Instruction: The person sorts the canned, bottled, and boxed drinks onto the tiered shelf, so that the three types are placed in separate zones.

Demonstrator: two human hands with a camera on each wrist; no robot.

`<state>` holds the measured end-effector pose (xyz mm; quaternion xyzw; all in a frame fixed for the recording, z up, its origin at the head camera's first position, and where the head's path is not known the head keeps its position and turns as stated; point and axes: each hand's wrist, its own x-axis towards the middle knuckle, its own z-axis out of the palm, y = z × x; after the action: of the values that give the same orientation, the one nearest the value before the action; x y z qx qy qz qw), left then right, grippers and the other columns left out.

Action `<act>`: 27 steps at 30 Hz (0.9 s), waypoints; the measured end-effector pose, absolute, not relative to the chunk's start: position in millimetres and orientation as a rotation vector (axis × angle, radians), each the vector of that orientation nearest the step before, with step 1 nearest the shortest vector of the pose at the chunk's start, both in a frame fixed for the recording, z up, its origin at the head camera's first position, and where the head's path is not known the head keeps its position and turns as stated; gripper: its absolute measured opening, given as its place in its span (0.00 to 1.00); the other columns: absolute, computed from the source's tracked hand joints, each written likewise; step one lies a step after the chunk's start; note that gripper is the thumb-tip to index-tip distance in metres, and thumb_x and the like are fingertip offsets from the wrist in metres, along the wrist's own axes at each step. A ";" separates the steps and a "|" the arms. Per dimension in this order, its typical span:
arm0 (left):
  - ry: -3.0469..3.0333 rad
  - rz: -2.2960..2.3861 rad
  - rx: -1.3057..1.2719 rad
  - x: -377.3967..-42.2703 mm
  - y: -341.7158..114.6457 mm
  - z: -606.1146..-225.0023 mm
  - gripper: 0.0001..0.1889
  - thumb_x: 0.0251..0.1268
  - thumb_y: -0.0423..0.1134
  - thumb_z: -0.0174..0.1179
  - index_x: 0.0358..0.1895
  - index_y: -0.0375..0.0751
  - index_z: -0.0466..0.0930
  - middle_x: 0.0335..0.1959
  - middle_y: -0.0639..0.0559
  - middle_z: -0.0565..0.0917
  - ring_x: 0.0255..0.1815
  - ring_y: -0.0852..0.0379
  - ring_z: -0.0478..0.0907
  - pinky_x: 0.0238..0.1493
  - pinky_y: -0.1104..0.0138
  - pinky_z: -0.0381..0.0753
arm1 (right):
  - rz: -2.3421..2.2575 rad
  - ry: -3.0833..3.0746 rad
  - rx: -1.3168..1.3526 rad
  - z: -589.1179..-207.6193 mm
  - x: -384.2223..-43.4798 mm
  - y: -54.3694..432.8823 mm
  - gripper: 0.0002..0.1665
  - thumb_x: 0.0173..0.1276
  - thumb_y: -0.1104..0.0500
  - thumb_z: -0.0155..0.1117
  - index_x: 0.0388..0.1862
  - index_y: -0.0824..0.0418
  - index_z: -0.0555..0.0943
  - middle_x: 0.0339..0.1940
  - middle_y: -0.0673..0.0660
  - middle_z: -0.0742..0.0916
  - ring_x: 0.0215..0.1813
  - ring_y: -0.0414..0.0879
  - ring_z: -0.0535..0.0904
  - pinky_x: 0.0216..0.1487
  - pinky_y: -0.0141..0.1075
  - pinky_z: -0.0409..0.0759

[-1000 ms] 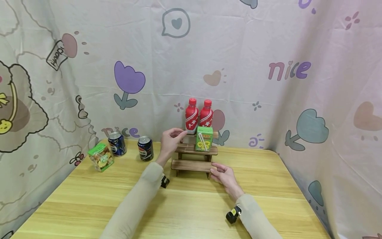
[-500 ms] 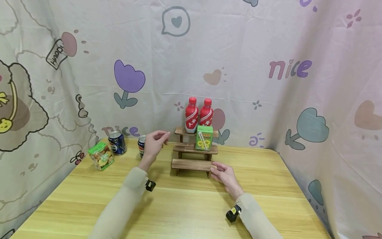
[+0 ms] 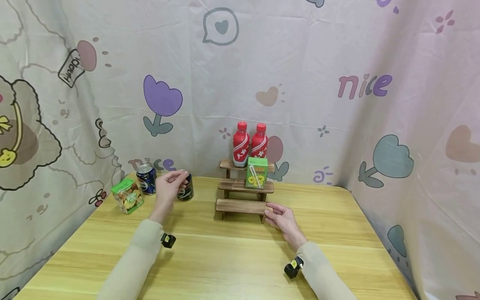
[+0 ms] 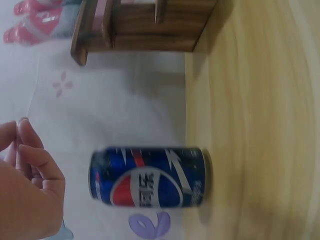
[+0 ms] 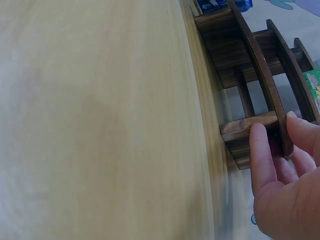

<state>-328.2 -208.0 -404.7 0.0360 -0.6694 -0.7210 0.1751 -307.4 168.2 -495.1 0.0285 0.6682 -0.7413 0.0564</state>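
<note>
My left hand (image 3: 168,189) is in front of a dark blue Pepsi can (image 3: 186,192) and hides part of it. In the left wrist view the can (image 4: 150,177) stands apart from the loosely bent fingers, which hold nothing. With thumb and fingers, my right hand (image 3: 285,225) pinches the right end of the lowest step of a three-step wooden display stand (image 3: 240,206). Two red drink bottles (image 3: 241,146) stand on its top step. A green drink carton (image 3: 256,175) with a straw sits on the middle step, toward the right.
Left of my left hand stand a second blue can (image 3: 146,180) and a tilted green-topped carton (image 3: 128,196). All rest on a wooden table (image 3: 232,258). Behind it hangs a printed cloth (image 3: 300,62), close to the table's back edge.
My left hand has moved left, away from the top step beside the bottles, to the nearer Pepsi can. My right hand keeps its grip on the stand's lowest step.
</note>
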 end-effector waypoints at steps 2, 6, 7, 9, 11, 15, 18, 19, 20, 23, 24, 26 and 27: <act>-1.883 -2.034 0.132 -322.2 -213.6 -402.5 0.12 0.61 0.35 0.68 0.43 0.30 0.83 0.19 0.58 0.85 0.18 0.62 0.80 0.18 0.74 0.75 | -2.267 2.019 0.077 -494.7 -306.7 167.1 0.27 0.63 0.67 0.69 0.62 0.69 0.77 0.44 0.57 0.85 0.46 0.48 0.86 0.50 0.38 0.84; -1.851 -2.024 0.143 -311.4 -224.2 -399.4 0.10 0.58 0.34 0.70 0.40 0.32 0.85 0.19 0.58 0.86 0.17 0.63 0.80 0.16 0.74 0.71 | -2.289 2.011 0.084 -494.9 -306.0 165.7 0.27 0.63 0.68 0.68 0.62 0.70 0.76 0.43 0.58 0.84 0.45 0.49 0.86 0.50 0.39 0.84; -1.831 -2.031 0.154 -309.9 -226.8 -399.1 0.08 0.58 0.33 0.70 0.39 0.33 0.85 0.19 0.58 0.86 0.17 0.62 0.80 0.15 0.74 0.71 | -2.282 2.013 0.095 -495.4 -306.5 165.8 0.27 0.62 0.68 0.69 0.62 0.69 0.77 0.43 0.57 0.84 0.45 0.48 0.86 0.50 0.38 0.84; -1.802 -2.034 0.194 -309.7 -232.4 -401.5 0.07 0.57 0.33 0.71 0.37 0.36 0.86 0.19 0.59 0.86 0.17 0.63 0.79 0.16 0.74 0.71 | -2.269 2.024 0.105 -495.5 -306.8 165.8 0.27 0.62 0.68 0.69 0.62 0.68 0.77 0.45 0.57 0.85 0.46 0.48 0.86 0.50 0.38 0.84; -1.768 -2.041 0.257 -311.4 -238.0 -404.7 0.06 0.57 0.33 0.71 0.36 0.37 0.86 0.18 0.59 0.86 0.16 0.63 0.79 0.15 0.74 0.71 | -2.265 2.028 0.104 -495.8 -307.3 166.1 0.28 0.63 0.68 0.68 0.63 0.68 0.76 0.45 0.58 0.85 0.45 0.47 0.86 0.52 0.40 0.83; -1.689 -2.065 0.366 -310.5 -247.0 -407.1 0.05 0.56 0.33 0.72 0.33 0.38 0.85 0.17 0.58 0.85 0.15 0.63 0.79 0.15 0.74 0.71 | -2.281 2.015 0.076 -495.2 -306.6 167.0 0.28 0.63 0.68 0.68 0.63 0.70 0.75 0.45 0.59 0.84 0.45 0.48 0.86 0.52 0.41 0.83; -1.650 -2.083 0.403 -304.9 -251.4 -403.1 0.04 0.56 0.32 0.72 0.31 0.37 0.85 0.16 0.56 0.85 0.14 0.63 0.79 0.14 0.74 0.72 | -2.269 2.021 0.058 -495.9 -306.6 168.6 0.29 0.62 0.66 0.69 0.63 0.68 0.76 0.44 0.57 0.84 0.46 0.49 0.86 0.51 0.39 0.83; -1.640 -2.087 0.409 -304.0 -253.0 -402.5 0.05 0.55 0.32 0.72 0.31 0.37 0.85 0.16 0.56 0.85 0.14 0.63 0.79 0.14 0.74 0.72 | -2.269 2.024 0.044 -495.9 -306.3 168.9 0.29 0.63 0.66 0.69 0.63 0.69 0.76 0.44 0.56 0.84 0.46 0.49 0.86 0.51 0.39 0.83; -1.635 -2.090 0.413 -303.6 -254.7 -402.2 0.04 0.56 0.31 0.71 0.30 0.37 0.85 0.16 0.56 0.84 0.14 0.63 0.79 0.14 0.74 0.72 | -2.263 2.027 0.047 -496.0 -306.5 169.2 0.29 0.62 0.65 0.70 0.63 0.68 0.76 0.44 0.55 0.84 0.46 0.48 0.86 0.51 0.38 0.83; -1.612 -2.105 0.426 -303.4 -260.6 -402.8 0.04 0.56 0.30 0.70 0.29 0.37 0.84 0.16 0.56 0.84 0.14 0.63 0.79 0.13 0.75 0.71 | -2.274 2.026 0.052 -496.2 -306.3 168.7 0.29 0.62 0.66 0.70 0.63 0.68 0.76 0.44 0.56 0.84 0.46 0.49 0.86 0.51 0.39 0.83; -1.603 -2.108 0.431 -303.7 -262.8 -403.4 0.04 0.56 0.29 0.70 0.29 0.37 0.84 0.15 0.56 0.84 0.13 0.63 0.79 0.13 0.75 0.71 | -2.284 2.021 0.048 -496.2 -306.0 168.5 0.29 0.62 0.67 0.69 0.62 0.69 0.76 0.44 0.56 0.84 0.46 0.49 0.86 0.51 0.39 0.84; -1.586 -2.104 0.450 -304.6 -267.4 -405.5 0.03 0.56 0.28 0.70 0.29 0.36 0.85 0.15 0.56 0.84 0.13 0.63 0.78 0.14 0.74 0.71 | -2.280 2.022 0.055 -496.0 -305.9 168.4 0.29 0.61 0.66 0.70 0.62 0.68 0.76 0.44 0.56 0.84 0.46 0.49 0.86 0.50 0.38 0.84; -1.574 -2.103 0.461 -305.2 -269.9 -406.9 0.03 0.56 0.28 0.70 0.30 0.35 0.85 0.16 0.56 0.84 0.14 0.63 0.79 0.14 0.74 0.72 | -2.288 2.017 0.046 -495.9 -305.8 168.3 0.29 0.62 0.67 0.70 0.62 0.69 0.76 0.44 0.56 0.84 0.46 0.49 0.86 0.50 0.38 0.84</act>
<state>-305.2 -269.9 -406.9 0.1680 -0.5737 -0.7664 0.2350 -305.8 168.3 -495.9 0.0152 0.6605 -0.7493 0.0456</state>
